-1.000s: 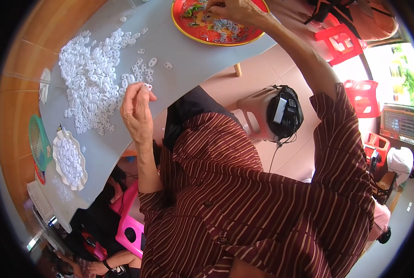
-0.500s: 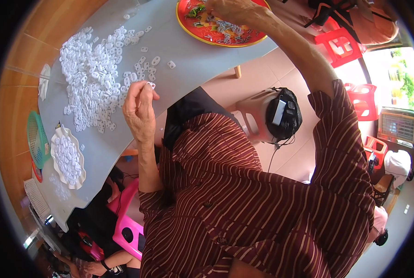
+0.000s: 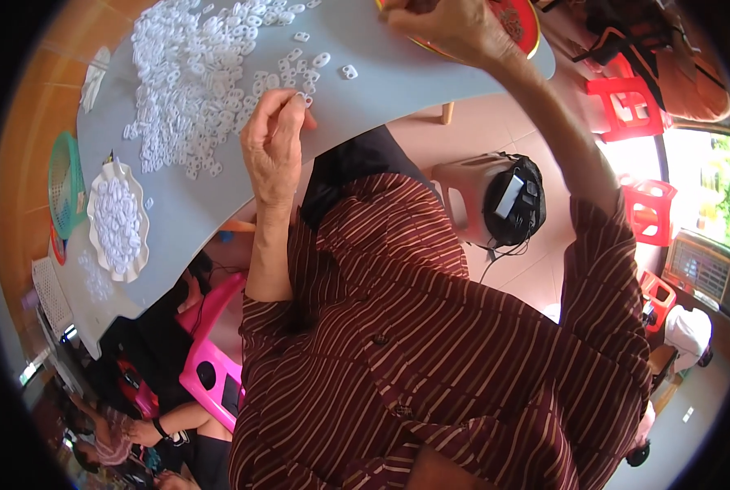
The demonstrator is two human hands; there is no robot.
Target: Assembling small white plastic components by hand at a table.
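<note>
Between the thumb and fingers of my left hand [image 3: 273,147] is a small white plastic piece [image 3: 305,99] with holes, held near the front of the grey table [image 3: 357,106]. A few similar pieces [image 3: 298,69] lie just past the fingertips, beside a broad heap of them [image 3: 193,90]. My right hand [image 3: 451,28] reaches to the top edge of the view, over the near left rim of a red tray with a yellow edge [image 3: 531,28]. Its fingers are curled; the picture's edge cuts them off, so what they hold is hidden. Small grey bits show in the tray.
At the table's left, a scalloped white dish [image 3: 140,245] holds more white pieces, next to a green basket [image 3: 64,184]. A pink chair [image 3: 206,367] and a seated person's arm [image 3: 184,418] are lower left. A stool with a black bag [image 3: 516,204] stands on the floor.
My right hand has come back from over the tray's middle toward its near left rim. My left hand keeps its pinch. The whole view has shifted, so the table sits higher.
</note>
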